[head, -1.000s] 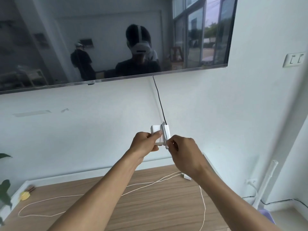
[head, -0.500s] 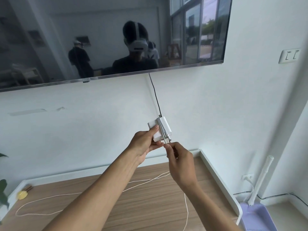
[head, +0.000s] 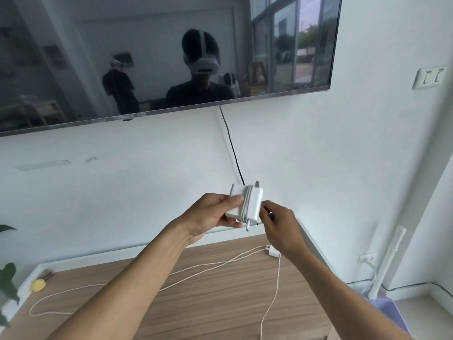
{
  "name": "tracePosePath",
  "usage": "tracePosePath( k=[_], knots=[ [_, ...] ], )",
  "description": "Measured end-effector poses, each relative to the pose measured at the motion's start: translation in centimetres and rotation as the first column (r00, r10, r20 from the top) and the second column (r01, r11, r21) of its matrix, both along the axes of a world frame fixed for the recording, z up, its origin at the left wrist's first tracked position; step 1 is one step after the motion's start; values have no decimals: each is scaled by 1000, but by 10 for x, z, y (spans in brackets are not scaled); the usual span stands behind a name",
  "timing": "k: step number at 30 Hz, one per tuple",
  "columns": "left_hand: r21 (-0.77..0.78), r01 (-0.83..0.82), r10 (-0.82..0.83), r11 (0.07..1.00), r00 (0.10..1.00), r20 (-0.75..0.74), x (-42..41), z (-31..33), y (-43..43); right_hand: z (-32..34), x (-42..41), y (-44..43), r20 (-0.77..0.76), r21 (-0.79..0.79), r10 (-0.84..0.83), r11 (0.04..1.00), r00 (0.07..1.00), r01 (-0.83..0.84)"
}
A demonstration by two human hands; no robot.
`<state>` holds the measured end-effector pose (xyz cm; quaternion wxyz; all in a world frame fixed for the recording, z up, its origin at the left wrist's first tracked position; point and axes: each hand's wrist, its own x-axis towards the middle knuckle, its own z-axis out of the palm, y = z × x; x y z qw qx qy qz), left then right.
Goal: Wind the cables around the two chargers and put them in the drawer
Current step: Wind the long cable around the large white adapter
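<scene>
Raised before the wall point(head: 343, 168), a white charger point(head: 255, 201), cable point(head: 245, 204) wound around its middle, is clamped by curled fingers of the left hand point(head: 210, 213); fingertips of the right hand point(head: 279, 229) pinch its right edge, probably securing the wrap. The second charger point(head: 273, 253) lies unwound on the table point(head: 220, 305)

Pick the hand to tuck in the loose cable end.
Probably the right hand: it sits right beside the dangling cable end, while the left hand is busy gripping the charger.

First charger point(head: 255, 202): white, wound cable point(head: 245, 207) circling its middle; I'm holding it aloft in my left hand point(head: 210, 214).
Second charger point(head: 273, 252): small, white, lying on the surface point(head: 220, 303), loose cable point(head: 196, 268) trailing away.
</scene>
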<state>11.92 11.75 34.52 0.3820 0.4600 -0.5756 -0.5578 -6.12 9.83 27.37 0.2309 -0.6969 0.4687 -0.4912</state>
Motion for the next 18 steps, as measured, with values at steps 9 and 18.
tracePosePath(
  k=[9, 18],
  knots=[
    [-72, 218, -153, 973, 849, 505, 17, -4, 12, 56, -28, -23, -410, 161, 182, 979, 894, -126],
    [-199, 39, 87, 979, 804, 588, 36, -16, -2, 89, -9, 3, -564, 129, 133, 989, 815, -72]
  ],
)
